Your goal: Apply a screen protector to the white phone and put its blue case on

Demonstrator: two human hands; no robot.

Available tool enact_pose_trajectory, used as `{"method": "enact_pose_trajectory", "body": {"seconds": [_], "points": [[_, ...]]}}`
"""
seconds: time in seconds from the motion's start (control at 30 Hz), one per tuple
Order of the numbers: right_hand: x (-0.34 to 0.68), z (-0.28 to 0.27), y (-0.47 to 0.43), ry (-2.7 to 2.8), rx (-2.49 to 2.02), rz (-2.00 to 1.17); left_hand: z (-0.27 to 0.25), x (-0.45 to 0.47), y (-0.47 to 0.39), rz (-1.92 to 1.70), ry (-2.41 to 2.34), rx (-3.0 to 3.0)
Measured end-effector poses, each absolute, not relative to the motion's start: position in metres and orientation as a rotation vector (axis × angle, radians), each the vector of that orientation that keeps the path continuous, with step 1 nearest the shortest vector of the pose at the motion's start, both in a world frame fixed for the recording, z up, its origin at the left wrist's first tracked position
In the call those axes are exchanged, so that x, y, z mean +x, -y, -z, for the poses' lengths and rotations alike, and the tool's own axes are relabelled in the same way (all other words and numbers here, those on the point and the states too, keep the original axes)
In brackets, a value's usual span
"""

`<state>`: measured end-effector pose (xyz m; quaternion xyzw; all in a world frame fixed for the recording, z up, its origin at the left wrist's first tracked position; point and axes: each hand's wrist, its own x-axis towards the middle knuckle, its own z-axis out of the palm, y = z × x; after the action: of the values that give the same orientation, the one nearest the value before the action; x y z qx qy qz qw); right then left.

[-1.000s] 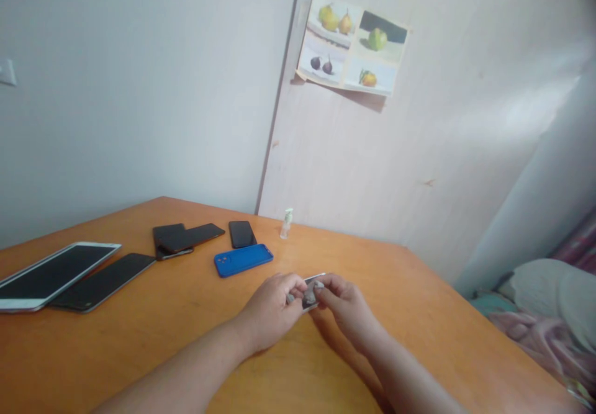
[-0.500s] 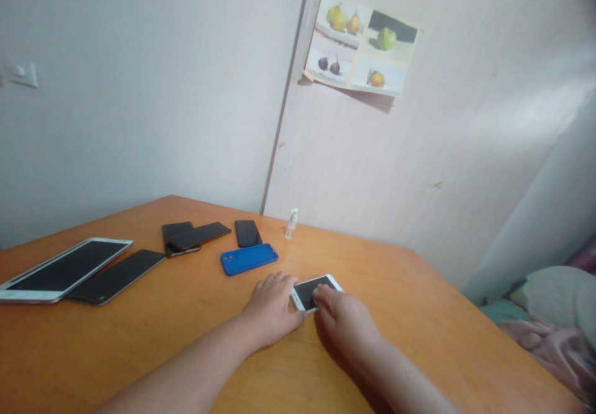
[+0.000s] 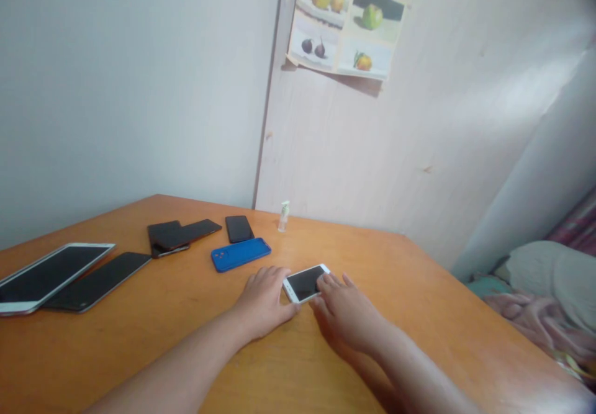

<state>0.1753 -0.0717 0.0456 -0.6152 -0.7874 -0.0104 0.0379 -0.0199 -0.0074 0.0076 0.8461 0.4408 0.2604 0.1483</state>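
A white smartphone (image 3: pixel 305 283) with a dark screen lies face up on the wooden table. My left hand (image 3: pixel 266 299) grips its left end, thumb at the near edge and fingers at the far edge. Over its right end is my right hand (image 3: pixel 347 311), with fingers stretched out and slightly apart, fingertips resting on the screen. The right thumb is partly hidden below the hand. Just beyond my left hand lies a blue phone case (image 3: pixel 241 254), with its camera cutouts to the left.
A black phone (image 3: pixel 239 229) lies behind the case, beside a small clear bottle (image 3: pixel 284 216). Two dark phones (image 3: pixel 189 234) overlap further left. At far left a white tablet (image 3: pixel 53 274) partly covers a large black phone (image 3: pixel 100 280). Bedding (image 3: pixel 549 296) lies beyond the table's right edge.
My right hand's fingers have gone from bunched over the screen to stretched out near the phone's right end. My left hand keeps its grip. The view has shifted slightly right.
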Motion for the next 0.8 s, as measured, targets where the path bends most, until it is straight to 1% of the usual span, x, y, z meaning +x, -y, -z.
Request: {"method": "enact_pose_trajectory", "body": {"seconds": [0.1, 0.17, 0.23, 0.33, 0.4, 0.47, 0.57, 0.63, 0.7, 0.8], "points": [[0.160, -0.051, 0.085, 2.549, -1.676, -0.029, -0.006, -0.020, 0.007, -0.746, -1.268, 2.436], [0.157, -0.052, 0.089, 2.581, -1.620, -0.043, -0.006, -0.020, 0.007, -0.746, -1.282, 2.431], [0.164, -0.052, 0.084, 2.536, -1.712, 0.000, -0.006, -0.020, 0.007, -0.737, -1.285, 2.434], [0.179, -0.047, 0.071, 2.410, -1.968, 0.120, -0.007, -0.020, 0.006, -0.723, -1.274, 2.450], [0.181, -0.044, 0.068, 2.388, -2.028, 0.176, -0.007, -0.021, 0.005, -0.716, -1.267, 2.469], [0.174, -0.042, 0.072, 2.441, -1.920, 0.172, -0.006, -0.021, 0.004, -0.709, -1.263, 2.486], [0.157, -0.043, 0.086, 2.542, -1.601, 0.083, -0.005, -0.022, 0.003, -0.692, -1.265, 2.487], [0.152, -0.045, 0.090, 2.568, -1.484, 0.043, -0.005, -0.022, 0.003, -0.687, -1.268, 2.481], [0.159, -0.046, 0.085, 2.554, -1.549, 0.043, -0.004, -0.023, 0.002, -0.681, -1.265, 2.487], [0.179, -0.044, 0.070, 2.435, -1.845, 0.093, -0.004, -0.023, 0.001, -0.674, -1.257, 2.509]]}}
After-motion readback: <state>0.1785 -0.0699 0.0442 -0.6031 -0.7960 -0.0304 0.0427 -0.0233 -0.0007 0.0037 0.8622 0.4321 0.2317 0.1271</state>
